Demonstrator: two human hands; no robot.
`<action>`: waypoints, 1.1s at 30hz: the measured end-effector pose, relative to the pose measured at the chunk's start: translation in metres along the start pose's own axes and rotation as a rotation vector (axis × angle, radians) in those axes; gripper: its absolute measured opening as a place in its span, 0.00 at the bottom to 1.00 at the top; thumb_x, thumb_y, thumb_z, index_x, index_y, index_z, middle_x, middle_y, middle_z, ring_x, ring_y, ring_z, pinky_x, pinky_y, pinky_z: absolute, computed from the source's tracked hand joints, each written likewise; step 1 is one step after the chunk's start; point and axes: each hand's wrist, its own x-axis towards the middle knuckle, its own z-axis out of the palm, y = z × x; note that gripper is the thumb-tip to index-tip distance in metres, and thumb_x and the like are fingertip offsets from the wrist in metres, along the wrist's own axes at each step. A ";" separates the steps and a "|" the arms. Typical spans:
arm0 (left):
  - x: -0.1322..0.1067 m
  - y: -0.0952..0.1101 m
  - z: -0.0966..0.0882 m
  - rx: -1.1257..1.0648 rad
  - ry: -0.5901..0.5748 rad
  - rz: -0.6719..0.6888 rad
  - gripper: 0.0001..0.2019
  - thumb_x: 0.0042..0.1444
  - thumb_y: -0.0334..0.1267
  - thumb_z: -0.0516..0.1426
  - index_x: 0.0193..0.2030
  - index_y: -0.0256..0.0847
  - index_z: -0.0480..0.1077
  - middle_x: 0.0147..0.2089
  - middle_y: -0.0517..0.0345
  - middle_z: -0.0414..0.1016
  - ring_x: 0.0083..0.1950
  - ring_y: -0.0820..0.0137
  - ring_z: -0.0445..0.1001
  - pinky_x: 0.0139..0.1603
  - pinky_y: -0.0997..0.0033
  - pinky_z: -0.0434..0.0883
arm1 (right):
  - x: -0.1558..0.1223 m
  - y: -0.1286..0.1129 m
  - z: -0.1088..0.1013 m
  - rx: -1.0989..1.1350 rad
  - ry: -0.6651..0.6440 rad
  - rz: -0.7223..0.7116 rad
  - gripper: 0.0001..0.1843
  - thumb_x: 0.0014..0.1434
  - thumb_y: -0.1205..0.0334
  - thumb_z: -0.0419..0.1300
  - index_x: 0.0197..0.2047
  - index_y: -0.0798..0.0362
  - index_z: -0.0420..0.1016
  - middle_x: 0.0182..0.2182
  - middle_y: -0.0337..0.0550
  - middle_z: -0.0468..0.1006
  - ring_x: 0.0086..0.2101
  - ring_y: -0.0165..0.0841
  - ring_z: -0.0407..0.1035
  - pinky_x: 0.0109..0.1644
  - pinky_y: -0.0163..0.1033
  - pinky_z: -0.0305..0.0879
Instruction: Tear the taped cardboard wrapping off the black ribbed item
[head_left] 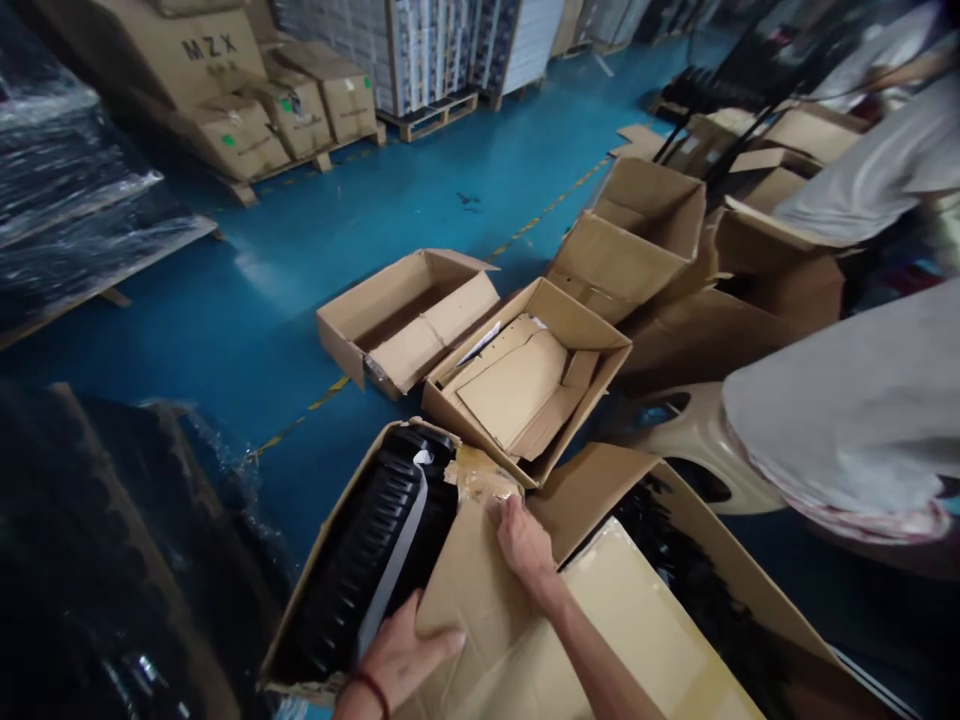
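A cardboard box (296, 610) in front of me stands open, filled with black ribbed plastic parts (360, 520) with a grey strip (401, 540) across them. Its cardboard flap (480, 580) is folded out to the right. My left hand (405, 645) grips the flap's near edge, thumb on top and fingers partly hidden beside the black parts. At the far corner, where torn clear tape (480, 475) clings, my right hand (525, 540) is closed on the same flap.
A box of flattened cardboard (517, 390) and another open box (409, 310) lie ahead. On the right, a box of black pieces (690, 560) adjoins a beige plastic stool (697, 440) with a seated person (847, 400). Wrapped pallets (67, 200) stand left.
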 end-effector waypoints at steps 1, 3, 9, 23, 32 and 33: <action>-0.004 -0.010 -0.002 -0.051 -0.047 0.024 0.38 0.41 0.59 0.64 0.57 0.39 0.71 0.53 0.49 0.80 0.54 0.56 0.77 0.53 0.66 0.75 | -0.009 0.005 0.002 0.017 0.004 0.022 0.13 0.71 0.60 0.48 0.47 0.58 0.69 0.36 0.42 0.73 0.36 0.33 0.69 0.47 0.46 0.69; -0.005 -0.024 -0.007 -0.139 -0.151 0.071 0.43 0.40 0.63 0.64 0.59 0.37 0.68 0.55 0.48 0.79 0.56 0.56 0.76 0.55 0.66 0.74 | -0.021 0.015 0.005 0.071 0.014 0.063 0.14 0.72 0.61 0.45 0.45 0.57 0.69 0.33 0.41 0.73 0.34 0.31 0.69 0.45 0.43 0.69; 0.013 -0.032 -0.026 -0.092 -0.170 0.062 0.38 0.41 0.68 0.62 0.48 0.37 0.76 0.47 0.50 0.82 0.54 0.50 0.77 0.54 0.62 0.75 | -0.014 0.046 -0.013 0.332 0.010 0.057 0.17 0.70 0.56 0.50 0.31 0.55 0.67 0.26 0.37 0.70 0.30 0.30 0.66 0.43 0.40 0.67; 0.010 -0.014 -0.055 -0.253 -0.076 -0.225 0.36 0.21 0.73 0.66 0.31 0.44 0.76 0.36 0.55 0.84 0.44 0.51 0.81 0.51 0.57 0.77 | -0.080 0.113 0.087 1.060 -0.137 0.250 0.41 0.51 0.20 0.45 0.31 0.54 0.69 0.29 0.45 0.75 0.34 0.35 0.72 0.43 0.45 0.70; 0.035 0.051 -0.090 0.096 0.293 -0.040 0.51 0.13 0.71 0.65 0.44 0.36 0.73 0.44 0.36 0.81 0.53 0.39 0.75 0.58 0.43 0.72 | -0.005 0.068 0.094 1.237 -0.027 0.161 0.28 0.63 0.37 0.53 0.40 0.57 0.73 0.39 0.46 0.76 0.44 0.37 0.71 0.56 0.50 0.66; 0.041 0.067 -0.090 0.140 0.345 -0.020 0.52 0.18 0.71 0.64 0.48 0.35 0.71 0.50 0.33 0.79 0.58 0.40 0.73 0.62 0.45 0.69 | -0.010 0.060 0.098 1.258 0.010 0.156 0.31 0.62 0.35 0.53 0.44 0.57 0.73 0.44 0.49 0.76 0.50 0.39 0.68 0.61 0.53 0.61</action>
